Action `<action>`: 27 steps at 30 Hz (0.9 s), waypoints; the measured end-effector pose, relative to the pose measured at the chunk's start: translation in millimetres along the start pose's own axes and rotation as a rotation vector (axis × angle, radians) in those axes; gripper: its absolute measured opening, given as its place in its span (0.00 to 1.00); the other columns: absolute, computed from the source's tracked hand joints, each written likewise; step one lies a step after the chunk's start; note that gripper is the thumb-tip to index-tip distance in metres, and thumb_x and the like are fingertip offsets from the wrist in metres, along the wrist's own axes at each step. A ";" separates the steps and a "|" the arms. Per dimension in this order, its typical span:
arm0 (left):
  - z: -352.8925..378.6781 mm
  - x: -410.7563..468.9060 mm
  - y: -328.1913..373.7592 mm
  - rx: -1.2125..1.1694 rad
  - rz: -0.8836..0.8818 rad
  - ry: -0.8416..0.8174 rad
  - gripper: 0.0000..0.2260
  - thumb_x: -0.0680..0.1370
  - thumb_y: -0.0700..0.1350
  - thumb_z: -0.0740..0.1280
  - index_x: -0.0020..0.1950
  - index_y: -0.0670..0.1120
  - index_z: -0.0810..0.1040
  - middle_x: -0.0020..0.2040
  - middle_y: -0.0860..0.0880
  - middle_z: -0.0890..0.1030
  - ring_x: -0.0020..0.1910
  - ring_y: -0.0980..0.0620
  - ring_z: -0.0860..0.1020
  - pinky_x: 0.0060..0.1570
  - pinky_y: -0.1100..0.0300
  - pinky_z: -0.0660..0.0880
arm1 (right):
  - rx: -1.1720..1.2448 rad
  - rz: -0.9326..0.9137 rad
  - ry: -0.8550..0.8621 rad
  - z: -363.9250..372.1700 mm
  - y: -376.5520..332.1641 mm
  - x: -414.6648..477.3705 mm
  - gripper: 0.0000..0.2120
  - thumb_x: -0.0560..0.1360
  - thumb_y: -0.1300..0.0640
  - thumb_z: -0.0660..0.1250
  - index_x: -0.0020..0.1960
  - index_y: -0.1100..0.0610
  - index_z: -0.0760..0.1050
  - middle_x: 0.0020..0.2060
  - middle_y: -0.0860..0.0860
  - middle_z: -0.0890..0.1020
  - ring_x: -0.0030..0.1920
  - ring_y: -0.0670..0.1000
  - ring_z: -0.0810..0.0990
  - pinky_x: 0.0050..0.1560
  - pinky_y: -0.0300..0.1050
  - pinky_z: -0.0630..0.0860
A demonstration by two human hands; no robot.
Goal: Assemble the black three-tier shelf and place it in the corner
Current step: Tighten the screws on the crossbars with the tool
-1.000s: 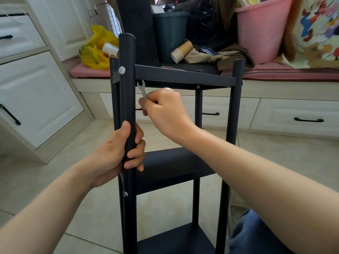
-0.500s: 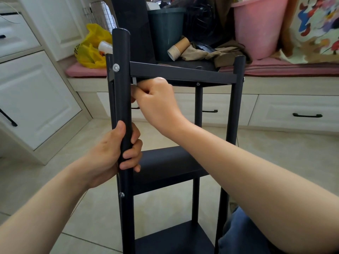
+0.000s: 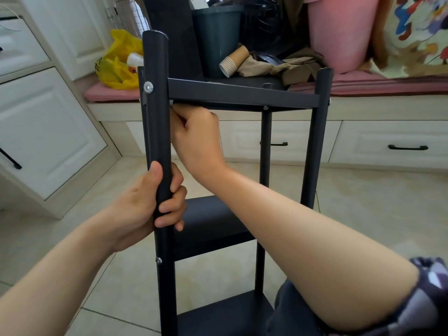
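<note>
The black three-tier shelf (image 3: pixel 242 93) stands upright on the tiled floor right in front of me. My left hand (image 3: pixel 150 202) grips its near-left post (image 3: pixel 157 117) about halfway between the top and middle tiers. My right hand (image 3: pixel 196 137) is curled just under the top tier, pressed against the inner side of that post. It holds a small silver wrench (image 3: pixel 171 103), of which only a sliver shows above the fingers. A silver bolt head (image 3: pixel 148 87) sits on the post at top-tier height.
A window bench with a pink cushion (image 3: pixel 363 83) runs behind the shelf, carrying a dark bin (image 3: pixel 215 37), a pink bucket (image 3: pixel 339 32), paper cups (image 3: pixel 232 61) and a yellow bag (image 3: pixel 116 66). White cabinets (image 3: pixel 43 132) stand at the left. My knee (image 3: pixel 291 311) is at lower right.
My right hand moved left and up with the wrench, from below the tier's front rail into the corner by the post. The wrench is now almost hidden. My left hand kept its grip.
</note>
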State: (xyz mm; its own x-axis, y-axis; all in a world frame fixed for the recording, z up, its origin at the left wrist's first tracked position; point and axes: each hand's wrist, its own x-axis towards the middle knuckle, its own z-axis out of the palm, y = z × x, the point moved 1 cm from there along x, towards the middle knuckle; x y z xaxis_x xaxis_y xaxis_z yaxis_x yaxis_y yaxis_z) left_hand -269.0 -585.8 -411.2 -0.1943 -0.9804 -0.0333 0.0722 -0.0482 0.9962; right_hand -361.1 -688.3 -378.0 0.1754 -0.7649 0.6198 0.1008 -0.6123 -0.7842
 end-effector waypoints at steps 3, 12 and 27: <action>-0.4 1.0 0.0 0.004 0.000 0.004 0.28 0.65 0.75 0.70 0.38 0.51 0.72 0.27 0.53 0.65 0.22 0.56 0.63 0.32 0.57 0.76 | -0.010 -0.036 0.055 2.8 0.8 0.2 0.29 0.78 0.66 0.66 0.30 0.41 0.59 0.20 0.38 0.63 0.25 0.36 0.69 0.31 0.26 0.64; 0.2 1.3 0.9 0.023 0.001 0.017 0.28 0.65 0.76 0.69 0.38 0.51 0.71 0.28 0.53 0.64 0.22 0.56 0.63 0.33 0.57 0.77 | -0.191 -0.048 -0.005 -3.6 1.2 -1.9 0.26 0.79 0.62 0.65 0.29 0.44 0.58 0.22 0.41 0.64 0.25 0.44 0.67 0.31 0.36 0.64; 7.5 1.8 8.0 0.106 -0.024 0.082 0.18 0.71 0.62 0.69 0.35 0.50 0.70 0.27 0.51 0.63 0.22 0.54 0.63 0.35 0.56 0.77 | -0.449 0.072 -0.380 -90.8 11.0 -41.1 0.13 0.83 0.53 0.60 0.50 0.57 0.82 0.27 0.41 0.73 0.27 0.45 0.72 0.31 0.41 0.70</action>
State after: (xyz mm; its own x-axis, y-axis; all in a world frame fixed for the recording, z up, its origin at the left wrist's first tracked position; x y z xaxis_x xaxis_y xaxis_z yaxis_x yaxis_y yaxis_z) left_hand -276.2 -586.5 -402.6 -0.1134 -0.9918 -0.0595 -0.0363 -0.0557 0.9978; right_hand -456.1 -681.7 -409.4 0.5131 -0.7332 0.4462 -0.3343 -0.6495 -0.6829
